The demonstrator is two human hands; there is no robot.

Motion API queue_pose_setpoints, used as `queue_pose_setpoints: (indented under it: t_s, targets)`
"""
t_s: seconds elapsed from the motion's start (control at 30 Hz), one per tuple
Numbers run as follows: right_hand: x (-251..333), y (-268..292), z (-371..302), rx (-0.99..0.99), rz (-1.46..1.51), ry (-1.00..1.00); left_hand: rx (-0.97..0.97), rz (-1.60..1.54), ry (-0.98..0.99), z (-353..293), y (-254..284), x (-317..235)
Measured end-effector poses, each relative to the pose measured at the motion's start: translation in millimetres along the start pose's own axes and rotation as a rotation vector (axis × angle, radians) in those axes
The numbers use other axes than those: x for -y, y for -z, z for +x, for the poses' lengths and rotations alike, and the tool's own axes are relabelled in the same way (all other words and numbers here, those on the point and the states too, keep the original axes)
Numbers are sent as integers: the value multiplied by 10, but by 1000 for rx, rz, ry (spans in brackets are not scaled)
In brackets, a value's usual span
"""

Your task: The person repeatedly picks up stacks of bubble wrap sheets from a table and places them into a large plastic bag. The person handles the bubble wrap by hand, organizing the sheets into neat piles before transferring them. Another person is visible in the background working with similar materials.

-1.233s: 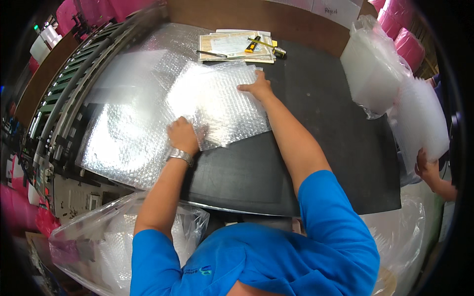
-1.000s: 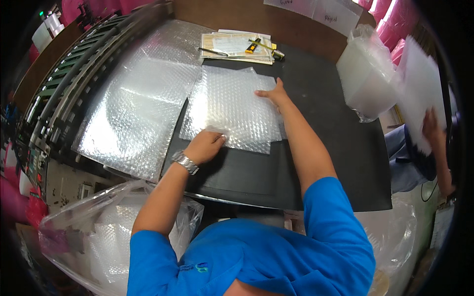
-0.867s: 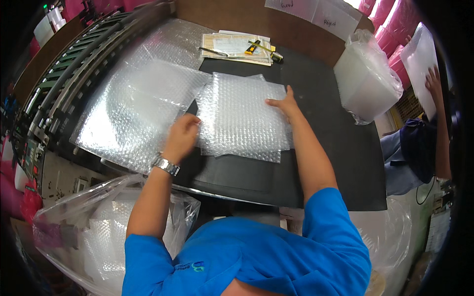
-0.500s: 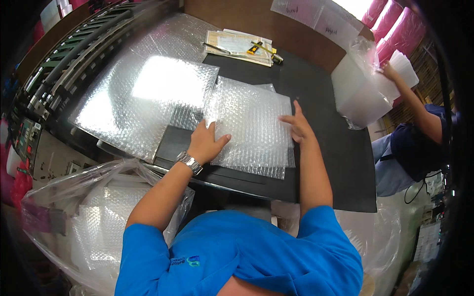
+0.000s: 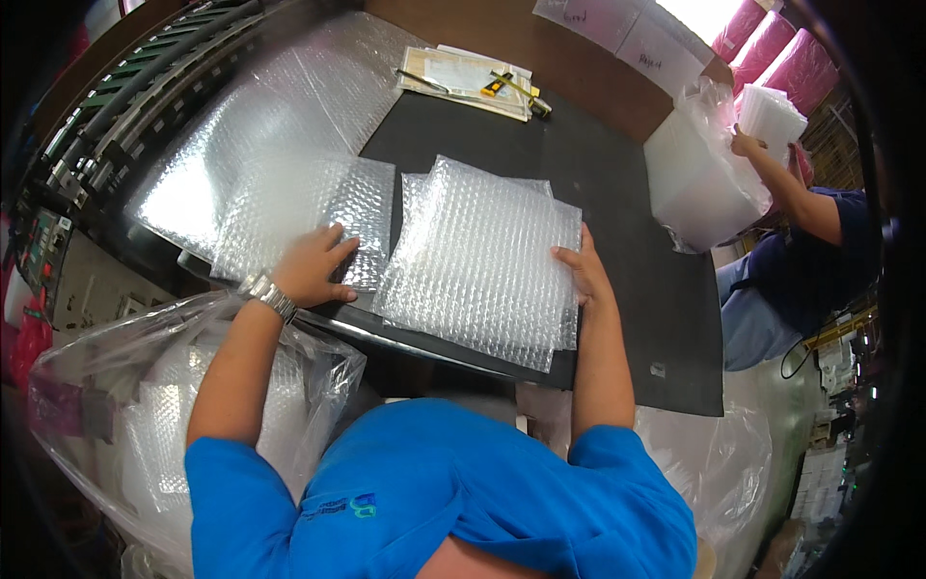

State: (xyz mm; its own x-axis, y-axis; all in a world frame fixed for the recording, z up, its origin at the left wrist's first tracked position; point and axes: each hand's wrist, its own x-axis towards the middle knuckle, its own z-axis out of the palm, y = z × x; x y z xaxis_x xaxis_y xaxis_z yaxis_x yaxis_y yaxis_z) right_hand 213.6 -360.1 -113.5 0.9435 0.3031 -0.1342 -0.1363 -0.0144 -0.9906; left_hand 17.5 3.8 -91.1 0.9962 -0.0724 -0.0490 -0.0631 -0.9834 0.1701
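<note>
Two or more clear bubble-wrap sheets [image 5: 482, 261] lie on the black table top, overlapping and slightly skewed. My right hand [image 5: 585, 275] grips their right edge, the thumb on top and the other fingers along the side. To the left, my left hand [image 5: 313, 268] rests with fingers spread on the near part of another bubble-wrap piece [image 5: 367, 198]. That piece overlaps a larger, shiny bubble-wrap sheet [image 5: 178, 207]. My left palm is partly smeared by motion.
Papers [image 5: 463, 75] with a yellow-black cutter [image 5: 497, 84] and a pen lie at the back. A roller conveyor [image 5: 154, 77] runs at left. An open plastic bag [image 5: 87, 386] of sheets sits below. At right, a co-worker [image 5: 801, 232] holds white sheets by a bagged stack [image 5: 699, 174].
My left hand has moved left, off the middle sheets and onto the left piece. My right hand has closed on the edge. The middle sheets have shifted nearer. The co-worker's sheets have moved.
</note>
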Motion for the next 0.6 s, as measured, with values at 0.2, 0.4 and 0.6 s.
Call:
queue_pose_setpoints:
  t_s: [0.2,0.4,0.6]
  targets:
    - [1,-14,-31,-20,-9,21,-306,33,140,-143,-276,178]
    - [27,-59,-88,-52,-35,37,-983,-159,-41,158,402,-382]
    - [-6,-36,-52,10,228,-44,-177,-183,-535,758,-42,-1680]
